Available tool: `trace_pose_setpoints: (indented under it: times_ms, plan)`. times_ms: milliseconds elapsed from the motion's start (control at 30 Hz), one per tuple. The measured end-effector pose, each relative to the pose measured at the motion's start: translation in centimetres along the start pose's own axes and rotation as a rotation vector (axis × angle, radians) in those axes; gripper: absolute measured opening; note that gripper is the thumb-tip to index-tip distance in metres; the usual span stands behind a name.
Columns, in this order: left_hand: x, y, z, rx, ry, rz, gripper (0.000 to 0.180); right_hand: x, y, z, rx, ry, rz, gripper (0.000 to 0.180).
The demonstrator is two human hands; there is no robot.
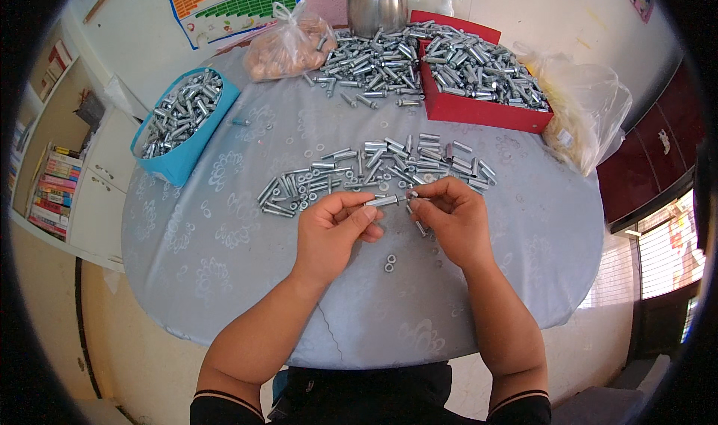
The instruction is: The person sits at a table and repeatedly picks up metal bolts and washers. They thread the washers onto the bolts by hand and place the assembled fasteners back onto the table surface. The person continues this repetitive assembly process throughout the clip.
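Between the thumb and fingers of my left hand (333,230) is a silver sleeve anchor bolt (384,201), held nearly level with its threaded end towards the right. My right hand (458,224) is closed in a pinch at that end, on a small metal piece (412,195) that looks like a nut or washer; the fingertips partly hide it. Just beyond both hands lies a loose spread of bolts, sleeves and nuts (359,163). Two nuts (390,263) sit on the cloth nearer to me, below the gap between my hands.
A blue bin (179,169) of bolts stands at the left of the cloth-covered table (247,283). Further back are a red box (479,114) full of bolts, a bolt heap (374,62), a tied bag (284,47), a steel pot (376,6) and another plastic bag (587,114).
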State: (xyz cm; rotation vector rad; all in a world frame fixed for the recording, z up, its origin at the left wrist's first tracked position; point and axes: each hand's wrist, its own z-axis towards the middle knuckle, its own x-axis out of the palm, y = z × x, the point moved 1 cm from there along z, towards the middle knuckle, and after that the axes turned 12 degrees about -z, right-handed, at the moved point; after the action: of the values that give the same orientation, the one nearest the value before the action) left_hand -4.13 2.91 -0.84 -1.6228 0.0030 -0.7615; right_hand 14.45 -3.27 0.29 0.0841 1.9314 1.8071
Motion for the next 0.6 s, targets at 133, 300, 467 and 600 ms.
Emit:
trace_pose_setpoints:
  times_ms: [133, 300, 467, 600]
  plan:
    - [0.1, 0.1, -0.1, -0.001, 0.019, -0.003, 0.020, 0.3, -0.3, -0.1, -0.050, 0.053, 0.045, 0.016]
    - [-0.1, 0.3, 0.0, -0.014, 0.047, -0.011, 0.020, 0.3, 0.2, -0.2, -0.038, 0.072, -0.002, 0.020]
    - [-0.1, 0.0, -0.1, -0.041, 0.062, 0.013, 0.021, -0.2, 0.2, -0.3, -0.064, 0.107, -0.001, 0.020]
    - [0.1, -0.3, -0.2, -0.048, 0.080, 0.032, 0.021, -0.7, 0.3, -0.3, -0.061, 0.160, -0.029, 0.014]
